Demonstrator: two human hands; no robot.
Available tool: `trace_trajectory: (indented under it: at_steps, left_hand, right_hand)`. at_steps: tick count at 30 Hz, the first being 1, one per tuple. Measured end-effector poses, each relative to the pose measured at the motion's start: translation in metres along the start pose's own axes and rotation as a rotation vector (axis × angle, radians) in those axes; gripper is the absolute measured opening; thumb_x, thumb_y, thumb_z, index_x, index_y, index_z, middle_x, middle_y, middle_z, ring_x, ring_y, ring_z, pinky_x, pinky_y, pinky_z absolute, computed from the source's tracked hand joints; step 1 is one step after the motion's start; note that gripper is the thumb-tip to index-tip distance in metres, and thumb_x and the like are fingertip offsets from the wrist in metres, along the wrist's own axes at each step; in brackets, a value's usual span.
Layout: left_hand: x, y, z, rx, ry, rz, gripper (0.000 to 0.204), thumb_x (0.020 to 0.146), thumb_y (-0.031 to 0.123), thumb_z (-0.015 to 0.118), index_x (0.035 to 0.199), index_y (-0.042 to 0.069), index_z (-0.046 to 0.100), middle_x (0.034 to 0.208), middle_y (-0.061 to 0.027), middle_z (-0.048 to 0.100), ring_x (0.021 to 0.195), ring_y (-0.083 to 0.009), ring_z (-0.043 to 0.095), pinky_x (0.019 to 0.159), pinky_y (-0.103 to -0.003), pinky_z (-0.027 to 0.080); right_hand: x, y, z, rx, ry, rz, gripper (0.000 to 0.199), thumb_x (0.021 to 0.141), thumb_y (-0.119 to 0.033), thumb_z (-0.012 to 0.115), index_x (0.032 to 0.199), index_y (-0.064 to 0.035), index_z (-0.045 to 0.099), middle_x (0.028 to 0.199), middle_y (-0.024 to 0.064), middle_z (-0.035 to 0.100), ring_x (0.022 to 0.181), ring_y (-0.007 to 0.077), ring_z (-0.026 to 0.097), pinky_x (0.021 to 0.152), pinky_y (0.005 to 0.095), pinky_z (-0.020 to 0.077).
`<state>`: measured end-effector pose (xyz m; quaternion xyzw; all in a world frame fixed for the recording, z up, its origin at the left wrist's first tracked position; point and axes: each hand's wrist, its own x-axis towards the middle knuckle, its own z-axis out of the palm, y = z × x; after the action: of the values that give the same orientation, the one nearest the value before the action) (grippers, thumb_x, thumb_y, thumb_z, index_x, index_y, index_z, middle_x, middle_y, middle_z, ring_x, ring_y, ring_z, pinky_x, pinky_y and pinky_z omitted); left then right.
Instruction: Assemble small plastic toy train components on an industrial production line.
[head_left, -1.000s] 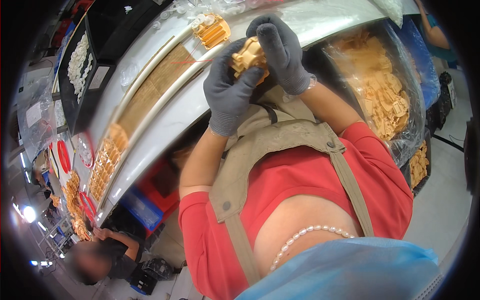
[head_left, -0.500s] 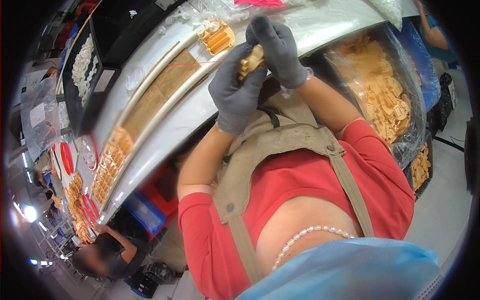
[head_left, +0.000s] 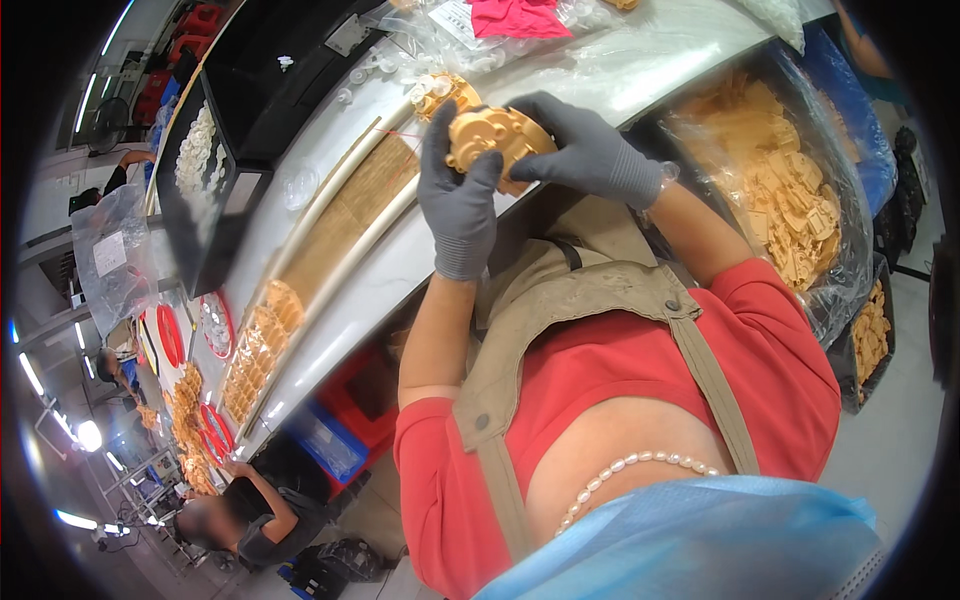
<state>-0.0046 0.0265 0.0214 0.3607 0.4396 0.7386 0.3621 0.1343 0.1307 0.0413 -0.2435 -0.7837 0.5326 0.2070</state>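
Observation:
Both my hands wear grey gloves and hold one tan moulded plastic part (head_left: 497, 133) above the near edge of the table. Its broad face, with round raised bosses, shows between them. My left hand (head_left: 460, 200) grips its left side, thumb across the front and fingers behind. From the right, my right hand (head_left: 590, 155) clasps the rim, with the thumb underneath and the fingers over the top. Just behind the held part, a second tan part (head_left: 443, 92) with translucent round pieces on it rests at the end of the track. Some fingertips are hidden behind the held part.
A brown-surfaced track between white rails (head_left: 340, 220) runs left along the table, with wrapped tan parts (head_left: 262, 350) farther down. Black bins (head_left: 195, 180) hold white pieces. A plastic-lined bin of tan parts (head_left: 790, 190) stands at right. A co-worker (head_left: 250, 510) sits at lower left.
The tan part has turned from a narrow side view to its broad face. My right hand has moved from above it to its right side. The whole view has shifted slightly.

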Motion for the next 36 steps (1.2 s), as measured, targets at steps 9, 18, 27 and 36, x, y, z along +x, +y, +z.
trace_trajectory:
  at_steps: [9,18,27,36]
  left_hand:
    - [0.023,-0.005,-0.020,0.244,0.083,0.029,0.063,0.088,0.003,0.061,0.143,0.000,0.030,0.127,-0.0128,0.048,0.113,-0.0209,0.051,0.094,-0.032,0.045]
    - [0.071,-0.029,-0.062,0.957,0.220,-0.174,0.085,0.075,0.015,0.077,0.142,-0.003,0.028,0.127,-0.0219,0.048,0.107,-0.0267,0.056,0.090,-0.033,0.048]
    - [0.081,-0.050,-0.112,0.289,0.204,-0.329,0.072,0.083,0.006,0.068,0.143,0.000,0.028,0.122,-0.0173,0.054,0.105,-0.0248,0.058,0.089,-0.035,0.051]
    - [0.083,-0.008,-0.116,-0.658,0.253,-0.659,0.035,0.085,0.000,0.061,0.118,-0.010,0.052,0.108,-0.0218,0.060,0.101,-0.0328,0.057,0.089,-0.044,0.046]
  right_hand:
    - [0.039,0.046,-0.064,0.409,0.316,-0.018,0.057,0.079,-0.023,0.072,0.125,-0.0011,0.047,0.106,0.0143,0.064,0.093,0.0136,0.063,0.075,0.0284,0.0531]
    - [0.227,0.094,-0.260,0.148,0.982,0.131,0.037,0.078,-0.035,0.077,0.084,-0.0004,0.065,0.070,0.0107,0.065,0.049,0.0195,0.055,0.046,0.0341,0.0464]
    - [0.211,0.049,-0.227,0.138,1.037,0.088,0.040,0.083,-0.025,0.068,0.115,-0.0018,0.060,0.075,0.0080,0.066,0.054,0.0169,0.059,0.049,0.0321,0.0494]
    - [-0.142,0.282,-0.344,-0.068,1.401,0.312,0.014,0.083,-0.014,0.064,0.093,-0.0043,0.066,0.072,0.0034,0.065,0.056,0.0115,0.059,0.053,0.0258,0.0480]
